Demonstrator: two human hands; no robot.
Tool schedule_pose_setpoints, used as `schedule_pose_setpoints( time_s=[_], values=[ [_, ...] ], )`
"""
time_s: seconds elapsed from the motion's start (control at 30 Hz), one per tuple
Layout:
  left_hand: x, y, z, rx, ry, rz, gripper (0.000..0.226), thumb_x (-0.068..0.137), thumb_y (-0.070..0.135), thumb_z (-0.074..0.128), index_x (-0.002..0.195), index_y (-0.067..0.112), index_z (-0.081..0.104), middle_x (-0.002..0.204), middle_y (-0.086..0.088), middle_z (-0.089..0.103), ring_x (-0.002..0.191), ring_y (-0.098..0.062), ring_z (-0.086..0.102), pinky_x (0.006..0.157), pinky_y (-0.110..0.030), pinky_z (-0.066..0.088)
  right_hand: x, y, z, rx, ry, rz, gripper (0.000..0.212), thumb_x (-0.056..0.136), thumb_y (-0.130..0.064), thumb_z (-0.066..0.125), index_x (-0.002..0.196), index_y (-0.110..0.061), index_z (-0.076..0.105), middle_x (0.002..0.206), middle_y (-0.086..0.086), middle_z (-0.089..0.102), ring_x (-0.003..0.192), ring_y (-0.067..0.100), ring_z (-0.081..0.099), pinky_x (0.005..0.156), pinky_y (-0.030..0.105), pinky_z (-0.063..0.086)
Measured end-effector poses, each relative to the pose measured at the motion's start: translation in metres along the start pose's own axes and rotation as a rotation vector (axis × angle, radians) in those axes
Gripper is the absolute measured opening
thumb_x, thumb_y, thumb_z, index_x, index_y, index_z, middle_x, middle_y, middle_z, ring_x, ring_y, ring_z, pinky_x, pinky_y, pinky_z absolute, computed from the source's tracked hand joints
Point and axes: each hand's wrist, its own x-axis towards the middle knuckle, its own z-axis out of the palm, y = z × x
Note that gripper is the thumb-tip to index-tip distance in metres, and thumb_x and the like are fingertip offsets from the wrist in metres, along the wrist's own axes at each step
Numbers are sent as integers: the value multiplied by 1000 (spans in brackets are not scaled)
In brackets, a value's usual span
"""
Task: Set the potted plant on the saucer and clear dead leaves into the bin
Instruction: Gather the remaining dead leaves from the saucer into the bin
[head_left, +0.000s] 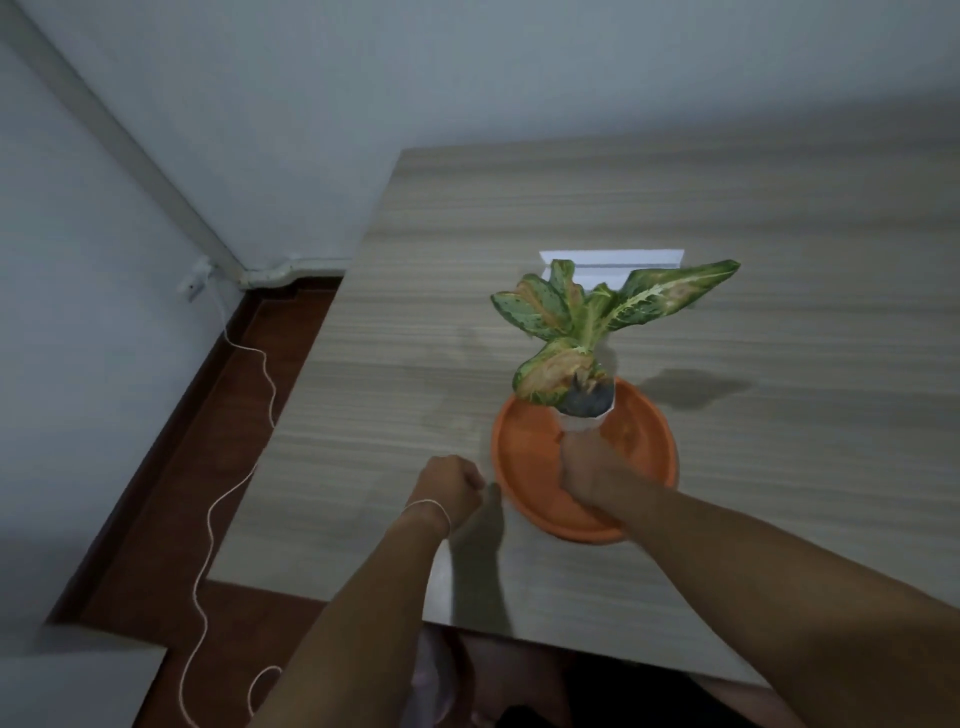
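Observation:
A potted plant (587, 332) with green and pinkish-yellow leaves grows from dark soil in a small white pot (579, 422). The pot is over the orange saucer (524, 457) on the wooden table; whether its base touches the saucer is hidden by my hand. My right hand (592, 473) is wrapped around the lower part of the pot. My left hand (449, 486) is a closed fist just left of the saucer's rim, resting near the table top, with nothing seen in it. No bin is in view.
A white rectangular object (613, 262) lies on the table (779, 260) behind the plant. The table's left edge drops to a dark red floor (171, 519), where a white cord (228, 493) trails from a wall socket (195, 280).

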Motion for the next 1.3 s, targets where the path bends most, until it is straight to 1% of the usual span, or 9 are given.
schedule_pose_setpoints(
  time_s=[0.1, 0.2, 0.43, 0.6, 0.7, 0.83, 0.93, 1.07, 1.3],
  values=[
    [-25, -44, -16, -28, 53, -82, 19, 69, 8, 65, 81, 16, 78, 91, -6, 77, 88, -21, 71, 87, -29, 57, -2, -35, 11, 0, 59, -21, 25, 90, -20, 55, 106, -6, 68, 114, 17, 69, 107, 33, 64, 88, 36, 49],
    [-57, -90, -33, -52, 125, -182, 18, 69, 8, 66, 81, 14, 78, 91, -7, 77, 90, -22, 70, 88, -27, 55, -9, -89, 22, 21, 42, -91, 20, 89, -17, 54, 100, -6, 67, 102, 18, 68, 90, 31, 64, 69, 35, 47],
    [-153, -204, -49, -172, 231, -425, 14, 64, 11, 71, 76, 17, 77, 89, -5, 77, 87, -21, 71, 81, -23, 53, -21, -227, 77, 38, -112, -361, 10, 75, -10, 68, 80, -11, 77, 88, 13, 75, 87, 28, 71, 82, 36, 58],
    [-219, -267, -52, -287, 300, -565, 14, 64, 11, 74, 77, 14, 78, 84, -6, 78, 84, -18, 72, 75, -19, 50, -60, -311, 122, 68, -216, -563, 12, 73, -8, 71, 79, -14, 79, 88, 5, 78, 87, 20, 71, 85, 27, 55],
    [-246, -290, -53, -364, 359, -640, 13, 64, 11, 74, 76, 14, 78, 82, -5, 78, 79, -14, 71, 72, -15, 48, -76, -341, 146, 56, -264, -647, 14, 75, -7, 70, 84, -12, 80, 90, 2, 78, 85, 15, 71, 77, 18, 50],
    [-259, -309, -51, -402, 346, -637, 14, 66, 10, 75, 80, 14, 78, 85, -4, 78, 74, -9, 68, 73, -16, 50, -82, -363, 171, 56, -272, -673, 12, 78, -7, 72, 84, -12, 81, 84, 0, 77, 73, 8, 67, 71, 16, 48],
    [-259, -319, -45, -366, 310, -572, 17, 67, 12, 75, 83, 14, 79, 89, -4, 78, 85, -15, 72, 81, -22, 54, -81, -369, 183, 41, -296, -686, 7, 79, -17, 73, 77, -19, 79, 77, -8, 75, 66, 4, 66, 73, 25, 58],
    [-255, -324, -38, -327, 287, -488, 18, 73, 13, 73, 91, 12, 78, 95, -7, 78, 92, -21, 71, 86, -26, 54, -79, -367, 196, -28, -302, -713, 16, 85, -27, 68, 78, -18, 80, 85, -4, 78, 65, 8, 67, 59, 27, 56],
    [-257, -336, -35, -340, 311, -467, 18, 77, 15, 72, 94, 13, 78, 97, -7, 78, 92, -19, 72, 88, -27, 55, -72, -361, 207, -47, -285, -691, 20, 90, -24, 61, 88, -14, 79, 99, 1, 78, 85, 16, 70, 78, 36, 59]
  ],
)
